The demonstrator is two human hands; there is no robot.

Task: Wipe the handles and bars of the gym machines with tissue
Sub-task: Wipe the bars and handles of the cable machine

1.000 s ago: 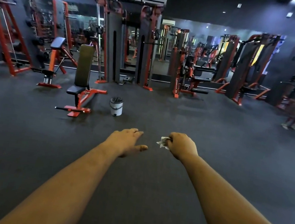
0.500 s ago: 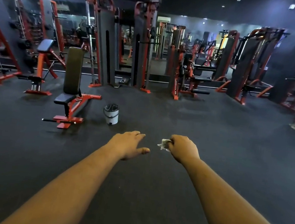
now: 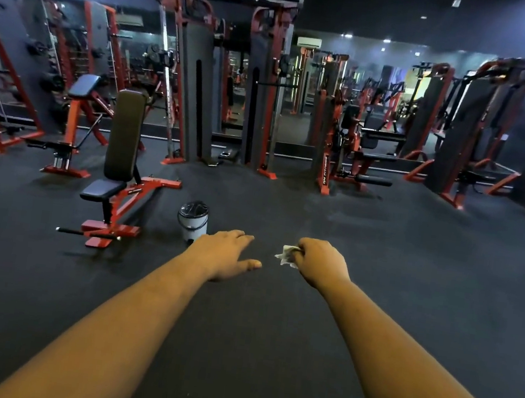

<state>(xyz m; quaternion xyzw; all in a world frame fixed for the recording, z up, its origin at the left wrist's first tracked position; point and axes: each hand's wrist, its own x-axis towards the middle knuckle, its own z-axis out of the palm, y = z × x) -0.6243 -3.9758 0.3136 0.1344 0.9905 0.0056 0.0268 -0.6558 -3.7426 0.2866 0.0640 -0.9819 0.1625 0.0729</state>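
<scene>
A crumpled white tissue [image 3: 286, 255] pokes out of the right hand [image 3: 321, 263], held above the dark floor. Red-and-black machines [image 3: 341, 142] stand well beyond.

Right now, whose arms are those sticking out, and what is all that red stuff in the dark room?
The picture comes from a camera worn on a person's head, so you see that person's own two arms reaching forward. The left hand is open and holds nothing. The right hand is curled round a crumpled white tissue, meant for wiping. The room is a gym. On the dark floor stand red and black exercise machines: a bench with an upright backrest on the left, a tall cable machine in the middle, and more along the mirror wall. A small lidded bin stands on the floor just beyond the left hand. Nothing is being wiped yet.
</scene>
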